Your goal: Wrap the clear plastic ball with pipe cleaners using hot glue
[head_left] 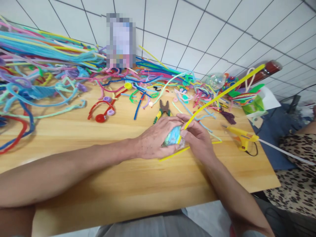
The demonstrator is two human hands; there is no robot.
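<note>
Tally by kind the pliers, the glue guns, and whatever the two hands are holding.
Pliers: 1
Glue gun: 1
Blue-green bundle in the left hand: 1
Long yellow strip in the right hand: 1
Total: 4

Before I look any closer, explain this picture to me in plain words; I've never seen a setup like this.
There is no machine here: a person works with two bare hands, seen from a camera worn on the head, looking forward and down. The left hand holds a small blue-green bundle. The right hand pinches a long yellow strip that slants up and away. On the wooden table, pliers lie just beyond the hands, a yellow glue gun lies to the right, and many colorful fuzzy strips are heaped toward the tiled wall.
</note>
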